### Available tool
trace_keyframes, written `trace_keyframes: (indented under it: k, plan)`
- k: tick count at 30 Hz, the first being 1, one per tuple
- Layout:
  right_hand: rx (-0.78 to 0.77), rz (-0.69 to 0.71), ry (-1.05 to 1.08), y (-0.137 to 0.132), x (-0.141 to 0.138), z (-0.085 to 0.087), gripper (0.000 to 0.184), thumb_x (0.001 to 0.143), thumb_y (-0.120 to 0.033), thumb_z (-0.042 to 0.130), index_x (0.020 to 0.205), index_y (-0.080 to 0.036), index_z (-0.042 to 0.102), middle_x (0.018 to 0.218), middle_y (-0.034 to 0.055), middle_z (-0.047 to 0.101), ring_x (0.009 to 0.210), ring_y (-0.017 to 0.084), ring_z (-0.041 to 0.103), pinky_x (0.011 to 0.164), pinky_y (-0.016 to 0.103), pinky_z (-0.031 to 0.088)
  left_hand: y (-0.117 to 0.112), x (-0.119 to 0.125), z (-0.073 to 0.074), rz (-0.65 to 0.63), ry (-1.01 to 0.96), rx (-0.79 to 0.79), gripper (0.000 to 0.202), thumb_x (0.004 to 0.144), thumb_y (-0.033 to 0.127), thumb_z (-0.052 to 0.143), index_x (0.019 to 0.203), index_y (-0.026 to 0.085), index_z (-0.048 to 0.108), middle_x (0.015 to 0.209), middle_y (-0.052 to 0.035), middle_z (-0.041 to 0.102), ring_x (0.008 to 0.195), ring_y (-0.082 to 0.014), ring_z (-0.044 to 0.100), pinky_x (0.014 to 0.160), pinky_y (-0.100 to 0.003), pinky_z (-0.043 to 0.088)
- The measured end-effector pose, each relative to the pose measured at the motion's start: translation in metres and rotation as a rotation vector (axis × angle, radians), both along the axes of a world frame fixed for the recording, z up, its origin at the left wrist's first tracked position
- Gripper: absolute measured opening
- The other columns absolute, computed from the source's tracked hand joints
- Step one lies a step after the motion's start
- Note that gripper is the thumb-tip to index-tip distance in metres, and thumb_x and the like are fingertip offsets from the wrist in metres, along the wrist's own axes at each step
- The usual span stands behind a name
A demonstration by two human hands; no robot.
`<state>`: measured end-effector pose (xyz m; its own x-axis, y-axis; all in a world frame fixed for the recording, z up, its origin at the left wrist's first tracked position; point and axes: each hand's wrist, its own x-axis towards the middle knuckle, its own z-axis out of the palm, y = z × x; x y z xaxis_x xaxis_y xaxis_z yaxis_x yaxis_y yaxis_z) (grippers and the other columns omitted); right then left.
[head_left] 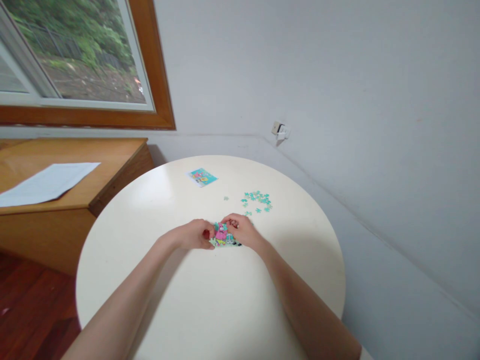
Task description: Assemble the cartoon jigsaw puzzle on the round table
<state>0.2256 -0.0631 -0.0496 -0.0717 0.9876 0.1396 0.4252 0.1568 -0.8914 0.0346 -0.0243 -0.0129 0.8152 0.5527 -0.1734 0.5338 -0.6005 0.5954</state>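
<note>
A partly joined jigsaw puzzle point(221, 235) lies on the white round table, with a pink cartoon figure on its left part. At its left edge is my left hand point(195, 234), fingers curled and thumb at the lower corner, closed on the puzzle's side. My right hand point(243, 230) reaches over the upper right of the puzzle with its fingertips pressed together. Whatever sits between those right fingertips is hidden, and the hand covers part of the picture. Several loose puzzle pieces point(258, 196) are scattered beyond my right hand.
A small picture card point(202, 177) lies toward the far side of the round table point(210, 305). One single piece point(226, 198) rests apart from the others. To the left stands a wooden desk point(112, 150) with white paper point(52, 181). A plug point(282, 132) sits in the wall.
</note>
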Motion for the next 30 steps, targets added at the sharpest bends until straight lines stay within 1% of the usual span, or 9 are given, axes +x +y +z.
trace_keyframes:
  k: [11, 16, 20, 30]
  plan:
    - [0.012, 0.001, 0.006, 0.0018, 0.0005, -0.0048, 0.024, 0.071, -0.009, 0.046, 0.077, -0.017, 0.068, 0.061, -0.0031, 0.056, 0.053, 0.008, 0.042, 0.052, 0.02, 0.035, 0.0016, -0.0024, -0.0014, -0.036, 0.031, -0.007, 0.021, 0.063, 0.034, 0.066, 0.074, 0.017, 0.06, 0.068, 0.0027, 0.054, 0.062, -0.0107, 0.046, 0.058, -0.021, 0.034]
    - [0.015, 0.009, 0.006, 0.0027, 0.0012, -0.0072, 0.024, 0.072, -0.009, 0.046, 0.078, -0.017, 0.068, 0.059, -0.0036, 0.054, 0.052, 0.008, 0.042, 0.05, 0.019, 0.033, 0.0004, -0.0019, -0.0001, -0.033, 0.038, -0.003, 0.02, 0.063, 0.033, 0.066, 0.074, 0.017, 0.061, 0.069, 0.0026, 0.055, 0.062, -0.0108, 0.046, 0.058, -0.021, 0.034]
    - [0.02, 0.008, 0.004, 0.0019, 0.0013, -0.0059, 0.024, 0.072, -0.009, 0.046, 0.078, -0.016, 0.068, 0.059, -0.0038, 0.053, 0.051, 0.007, 0.041, 0.049, 0.018, 0.032, -0.0007, -0.0013, 0.001, -0.024, 0.042, 0.009, 0.019, 0.064, 0.033, 0.065, 0.072, 0.017, 0.059, 0.068, 0.0031, 0.054, 0.06, -0.0102, 0.045, 0.058, -0.021, 0.033]
    - [0.023, 0.014, -0.035, 0.0001, 0.0003, -0.0004, 0.026, 0.072, -0.007, 0.045, 0.078, -0.016, 0.068, 0.063, -0.0029, 0.056, 0.053, 0.008, 0.042, 0.052, 0.02, 0.035, -0.0029, -0.0001, 0.005, -0.021, 0.077, 0.017, 0.017, 0.063, 0.03, 0.065, 0.072, 0.017, 0.058, 0.067, 0.0031, 0.053, 0.061, -0.0109, 0.045, 0.056, -0.022, 0.033]
